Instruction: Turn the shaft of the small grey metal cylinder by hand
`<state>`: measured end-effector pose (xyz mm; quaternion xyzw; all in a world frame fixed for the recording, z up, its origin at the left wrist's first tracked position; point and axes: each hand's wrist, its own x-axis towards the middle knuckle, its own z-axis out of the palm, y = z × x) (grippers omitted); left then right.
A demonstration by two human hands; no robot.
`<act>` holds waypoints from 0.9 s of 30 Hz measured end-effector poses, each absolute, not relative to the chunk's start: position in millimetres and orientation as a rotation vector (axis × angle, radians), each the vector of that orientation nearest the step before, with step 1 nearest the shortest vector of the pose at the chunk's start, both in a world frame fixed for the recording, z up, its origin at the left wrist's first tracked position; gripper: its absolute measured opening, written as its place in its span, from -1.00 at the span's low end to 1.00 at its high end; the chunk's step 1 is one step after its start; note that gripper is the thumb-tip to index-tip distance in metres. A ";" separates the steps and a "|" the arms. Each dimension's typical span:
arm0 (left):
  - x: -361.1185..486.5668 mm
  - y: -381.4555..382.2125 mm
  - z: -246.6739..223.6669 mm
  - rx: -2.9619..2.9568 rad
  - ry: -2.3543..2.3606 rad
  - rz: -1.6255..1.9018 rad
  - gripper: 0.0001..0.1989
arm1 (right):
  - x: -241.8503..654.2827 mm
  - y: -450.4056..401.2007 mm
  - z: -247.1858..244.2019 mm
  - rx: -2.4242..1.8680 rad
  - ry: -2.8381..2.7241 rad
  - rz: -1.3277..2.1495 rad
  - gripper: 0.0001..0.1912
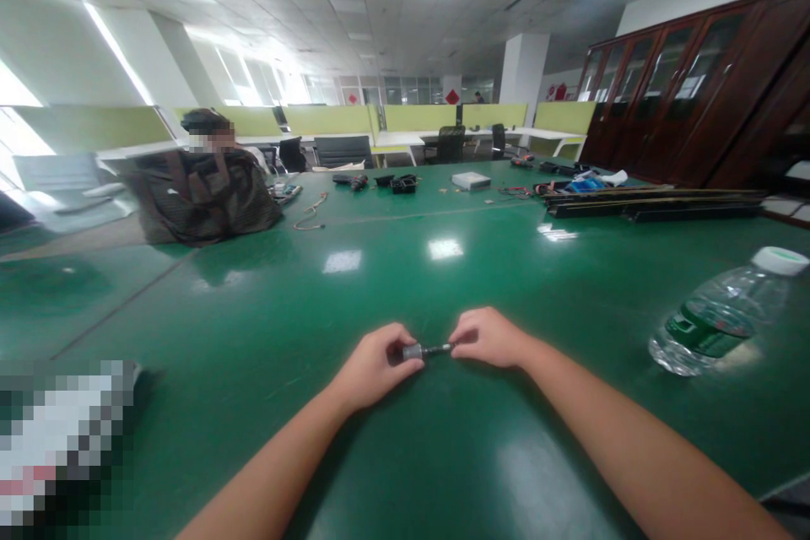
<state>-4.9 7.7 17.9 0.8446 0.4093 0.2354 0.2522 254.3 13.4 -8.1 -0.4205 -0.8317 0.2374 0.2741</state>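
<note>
A small slim tool (430, 350), grey at its left part and darker with a pale tip at its right, lies level between my two hands just over the green table (405, 278). The thumb and fingers of my left hand (378, 363) are closed round its thicker grey end. At the other end, my right hand (487, 337) pinches the thin tip. What exactly the tool is cannot be made out at this size.
At the right stands a tilted-looking water bottle (715, 321). A blurred box (60, 430) is at the lower left. A dark bag (206, 194), cables (310, 215), black parts (403, 183), a white box (471, 180) and long dark strips (658, 202) line the far side. A person (244, 153) sits behind the bag.
</note>
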 end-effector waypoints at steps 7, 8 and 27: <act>-3.4 3.6 15.9 2.325 1.072 0.642 -0.82 | 216.9 6.3 -7.6 -0.972 -2.326 0.483 -0.83; -3.4 3.1 16.1 2.328 1.077 0.638 -0.80 | 217.3 5.4 -7.7 -0.985 -2.308 0.516 -0.79; -5.1 7.7 13.3 2.304 1.102 0.645 -0.80 | 219.6 3.1 -6.9 -0.952 -2.351 0.465 -0.84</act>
